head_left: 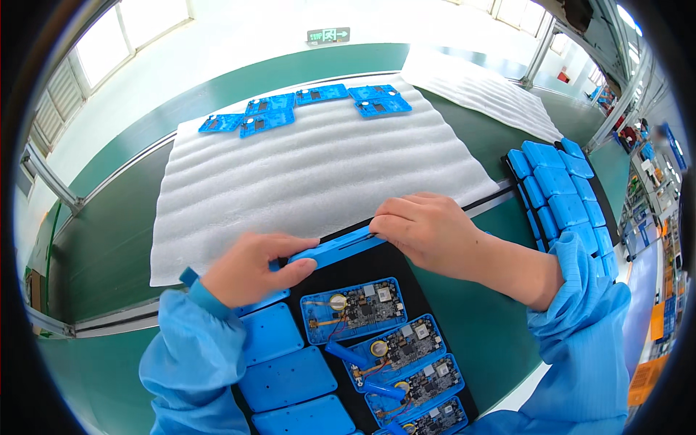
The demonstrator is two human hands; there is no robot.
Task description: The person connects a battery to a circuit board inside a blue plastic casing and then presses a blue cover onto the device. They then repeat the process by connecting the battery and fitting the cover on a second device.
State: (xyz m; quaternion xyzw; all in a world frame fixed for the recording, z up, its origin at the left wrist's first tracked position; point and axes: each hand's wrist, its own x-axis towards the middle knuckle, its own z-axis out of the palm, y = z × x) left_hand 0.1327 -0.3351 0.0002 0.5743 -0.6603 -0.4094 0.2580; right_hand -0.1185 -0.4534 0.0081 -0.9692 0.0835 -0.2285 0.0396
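Between my two hands a narrow blue plastic case [337, 250] stands on its long edge, with a thin dark slot along its side. My left hand [250, 268] grips its left end between thumb and fingers. At the right end, the fingertips of my right hand [431, 232] pinch the case near its top edge. Just below lies an open blue case half [355, 310] with a circuit board and a round coin-shaped part. Several similar halves continue toward me, some with blue cylindrical cells. Plain blue covers [286, 380] lie to their left, all on a black tray [406, 270].
Beyond my hands a white foam sheet [304, 181] covers part of the green bench [482, 326]. Several blue case parts [268, 122] lie at its far edge. Stacked blue cases [554, 181] fill a black tray on the right. Another foam sheet [471, 83] lies farther back.
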